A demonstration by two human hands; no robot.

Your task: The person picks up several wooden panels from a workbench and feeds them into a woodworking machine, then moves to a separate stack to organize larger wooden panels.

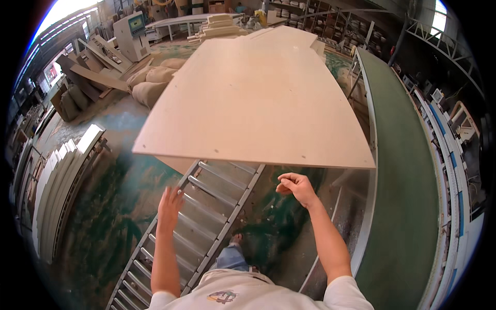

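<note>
A large pale wooden board (253, 98) lies flat ahead of me, its near edge over the top of a metal roller conveyor (206, 217). My left hand (169, 205) is flat with fingers spread, resting on or just above the conveyor's left rail, a little below the board's near edge. My right hand (295, 187) hovers in the air below the board's near edge, fingers loosely curled, holding nothing. Neither hand touches the board.
A green belt conveyor (403, 175) runs along the right side. White panels (57, 175) lean in a stack at the left. Filled sacks (152, 85) and scrap boards lie beyond the board's left side. More stacked panels (219, 26) sit at the far end. The floor is green and worn.
</note>
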